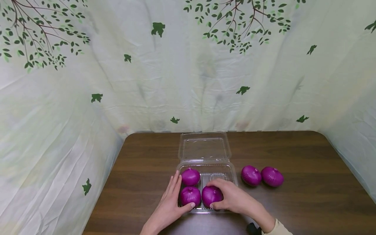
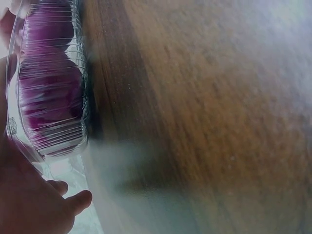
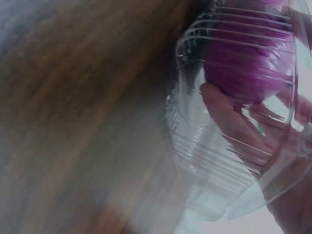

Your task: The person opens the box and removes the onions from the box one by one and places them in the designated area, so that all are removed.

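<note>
Cuff of right sleeve: the beige sleeve (image 1: 276,228) is at the near edge of the view, and a small black object (image 1: 253,228) is beside it; I cannot tell what it is.
Right hand: the right hand (image 1: 233,196) is grasping one purple onion, with the thumb on its near side and the fingers on its far side.
Held onion: the held onion (image 1: 211,195) lies between the thumb and fingers of this hand, at the near right compartment of the box.
Left hand: the left hand (image 1: 169,203) is not clenched; its fingers are straight along the left side of the box, and its thumb stretches over the near rim.
Near left onion: the near left onion (image 1: 190,195) sits in the box between this thumb and the held onion, just beside the latter.
Far left onion: the far left onion (image 1: 191,177) is behind it, near the left fingertips.
Box: the transparent plastic box (image 1: 234,174) stands on the brown wooden table (image 1: 141,169).
Loose onions: two onions (image 1: 251,175) rest side by side on the table, to the right of the box.
Lid: the transparent lid (image 1: 204,148) is folded back, away from the hands.
Backdrop: a pale cloth (image 1: 176,78) with printed leaves hangs behind the table.
</note>
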{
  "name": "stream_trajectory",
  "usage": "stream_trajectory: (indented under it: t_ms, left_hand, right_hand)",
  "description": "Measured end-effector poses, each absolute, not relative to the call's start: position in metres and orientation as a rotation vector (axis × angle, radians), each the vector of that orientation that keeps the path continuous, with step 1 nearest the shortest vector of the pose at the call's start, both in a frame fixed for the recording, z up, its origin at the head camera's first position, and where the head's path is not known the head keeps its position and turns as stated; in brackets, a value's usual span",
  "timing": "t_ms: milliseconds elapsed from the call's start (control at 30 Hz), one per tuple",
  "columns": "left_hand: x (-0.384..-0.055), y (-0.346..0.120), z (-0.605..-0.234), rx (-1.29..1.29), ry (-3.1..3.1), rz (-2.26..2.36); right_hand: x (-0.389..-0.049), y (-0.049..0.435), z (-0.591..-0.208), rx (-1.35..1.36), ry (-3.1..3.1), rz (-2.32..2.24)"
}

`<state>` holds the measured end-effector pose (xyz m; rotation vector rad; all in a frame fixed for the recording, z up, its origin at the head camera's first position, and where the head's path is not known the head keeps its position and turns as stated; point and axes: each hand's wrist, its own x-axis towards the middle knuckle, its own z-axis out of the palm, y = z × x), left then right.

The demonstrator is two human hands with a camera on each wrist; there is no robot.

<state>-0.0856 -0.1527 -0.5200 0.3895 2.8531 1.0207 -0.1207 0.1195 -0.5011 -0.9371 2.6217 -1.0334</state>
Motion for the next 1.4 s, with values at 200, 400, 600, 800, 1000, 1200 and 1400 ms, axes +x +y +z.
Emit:
stream_trajectory:
  t_ms: [200, 400, 600, 800, 1000, 1200, 1400]
  left_hand:
    - [-0.086, -0.152, -0.518, 0.390, 2.862, 1.017]
    - [-0.086, -0.153, -0.519, 0.377, 2.862, 1.009]
    - [-0.085, -0.152, -0.519, 0.363, 2.854, 1.000]
    - [-0.085, -0.152, -0.519, 0.362, 2.839, 1.005]
    - [-0.085, -0.152, -0.518, 0.366, 2.843, 1.005]
    - [-0.086, -0.151, -0.519, 0.384, 2.860, 1.008]
    - [-0.086, -0.152, -0.520, 0.389, 2.864, 1.018]
  right_hand:
    - [-0.119, 0.121, -0.504, -0.902, 2.616, -1.172]
    - [-0.116, 0.123, -0.505, -0.851, 2.562, -1.368]
    - [-0.115, 0.126, -0.504, -0.744, 2.410, -1.558]
    - [-0.114, 0.134, -0.500, -0.644, 2.294, -1.711]
    - [-0.110, 0.142, -0.497, -0.653, 2.198, -1.835]
    - [-0.104, 0.150, -0.494, -0.625, 2.097, -2.010]
    - [-0.098, 0.164, -0.491, -0.593, 2.046, -2.127]
